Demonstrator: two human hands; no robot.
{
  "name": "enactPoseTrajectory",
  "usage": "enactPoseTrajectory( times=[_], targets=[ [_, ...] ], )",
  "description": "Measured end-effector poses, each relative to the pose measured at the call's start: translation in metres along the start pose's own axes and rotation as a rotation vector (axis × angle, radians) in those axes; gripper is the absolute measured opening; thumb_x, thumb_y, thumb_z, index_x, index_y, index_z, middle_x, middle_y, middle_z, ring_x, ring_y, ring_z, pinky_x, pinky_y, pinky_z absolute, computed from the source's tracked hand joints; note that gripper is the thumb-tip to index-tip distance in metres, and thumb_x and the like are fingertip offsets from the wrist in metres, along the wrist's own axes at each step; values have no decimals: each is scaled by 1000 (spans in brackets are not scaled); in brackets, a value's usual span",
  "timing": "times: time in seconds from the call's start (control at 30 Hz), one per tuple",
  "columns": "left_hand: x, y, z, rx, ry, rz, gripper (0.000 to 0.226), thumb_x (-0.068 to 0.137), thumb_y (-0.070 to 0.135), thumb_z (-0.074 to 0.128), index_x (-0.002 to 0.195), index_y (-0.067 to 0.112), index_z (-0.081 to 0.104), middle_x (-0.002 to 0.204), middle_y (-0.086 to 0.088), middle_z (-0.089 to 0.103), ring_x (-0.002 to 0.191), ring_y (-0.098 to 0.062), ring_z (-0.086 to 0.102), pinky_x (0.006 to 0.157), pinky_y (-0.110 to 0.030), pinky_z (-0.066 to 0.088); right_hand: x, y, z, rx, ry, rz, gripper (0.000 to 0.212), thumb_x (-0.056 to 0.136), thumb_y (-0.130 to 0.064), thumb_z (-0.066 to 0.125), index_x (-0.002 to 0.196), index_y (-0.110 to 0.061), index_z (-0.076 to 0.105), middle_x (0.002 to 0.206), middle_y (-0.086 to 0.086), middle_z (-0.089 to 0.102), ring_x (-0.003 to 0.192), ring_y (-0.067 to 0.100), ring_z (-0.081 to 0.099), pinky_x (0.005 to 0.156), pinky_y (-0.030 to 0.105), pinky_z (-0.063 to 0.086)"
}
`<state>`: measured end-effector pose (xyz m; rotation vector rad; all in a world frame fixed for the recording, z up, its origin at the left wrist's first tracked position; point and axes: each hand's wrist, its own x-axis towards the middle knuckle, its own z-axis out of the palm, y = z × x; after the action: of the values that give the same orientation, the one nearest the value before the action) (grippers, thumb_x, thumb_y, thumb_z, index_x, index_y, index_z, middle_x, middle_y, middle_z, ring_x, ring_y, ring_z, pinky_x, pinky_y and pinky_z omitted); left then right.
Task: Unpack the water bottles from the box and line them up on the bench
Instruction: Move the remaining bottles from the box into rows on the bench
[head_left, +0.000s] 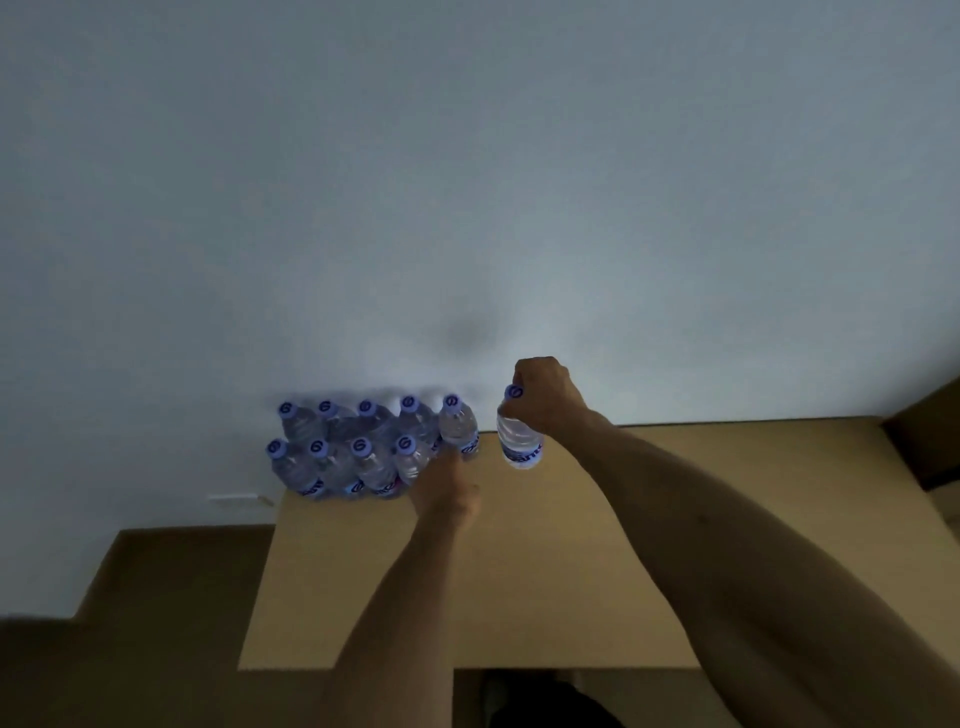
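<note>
Ten water bottles show in all: nine standing bottles (363, 452) grouped on the white bench (467, 208), five in the far row and four in the near row, and one more bottle (519, 441) off to their right, held up by its neck. Two hands show, the left hand (448, 491) and the right hand (543, 397). One cardboard box (519, 571) lies nearest, its flaps open
</note>
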<state>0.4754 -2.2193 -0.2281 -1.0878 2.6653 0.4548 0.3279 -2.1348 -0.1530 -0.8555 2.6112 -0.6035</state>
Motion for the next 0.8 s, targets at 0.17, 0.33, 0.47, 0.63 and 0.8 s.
enactPoseTrajectory(
  times=[0.17,0.33,0.47,0.63,0.8],
  targets=[
    [26,-23,-5,82,75,-19,23,91,21,61,113,16,59,113,-7,66,105,-25,64,81,-36,51,26,10,45,-43,-98,7,28,74,-20,70,94,-2,62,95,14,62,86,31,61,66,31,44],
    [58,-46,-13,66,92,-134,17,89,24,64,105,18,65,108,-5,69,102,-25,66,79,-33,51,42,-2,90,-34,-194,-49,17,72,-13,68,82,-8,56,92,14,60,83,31,62,59,27,36],
    [66,-53,-8,83,114,-119,11,93,21,58,101,17,64,105,-6,70,99,-24,67,71,-31,46,48,-14,112,-68,-271,-92,15,73,-14,70,77,-10,56,85,12,61,82,29,63,59,27,37],
    [71,-59,-11,39,116,-103,15,96,20,50,108,18,58,104,-7,69,98,-27,67,71,-34,44,55,-23,133,-90,-270,-187,20,78,-11,63,96,-4,64,107,17,61,96,36,60,67,29,37],
    [73,-67,-10,15,143,-99,10,95,22,50,103,18,55,101,-7,68,96,-28,65,70,-32,41,58,-32,139,-119,-244,-230,17,78,-10,63,94,-5,64,102,15,63,95,33,60,66,26,34]
  ],
)
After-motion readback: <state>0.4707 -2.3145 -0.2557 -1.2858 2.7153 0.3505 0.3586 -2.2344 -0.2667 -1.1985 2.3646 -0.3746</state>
